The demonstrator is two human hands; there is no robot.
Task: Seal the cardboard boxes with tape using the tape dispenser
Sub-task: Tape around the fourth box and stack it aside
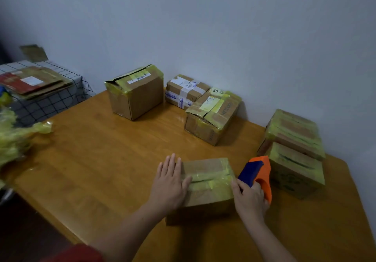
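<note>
A small cardboard box (209, 182) with yellowish tape along its top seam sits near the front of the wooden table (101, 150). My left hand (168, 182) lies flat on the box's left top edge, fingers straight. My right hand (251, 199) grips the blue and orange tape dispenser (258, 174) at the box's right side, where a strip of tape runs down over the edge.
Two taped boxes (295, 160) stand at the right. Three more boxes (136, 93) (185, 91) (211, 117) line the wall at the back. Crumpled yellow tape (16, 137) lies at the left edge. Flattened cardboard (34, 82) rests on a checked cloth surface.
</note>
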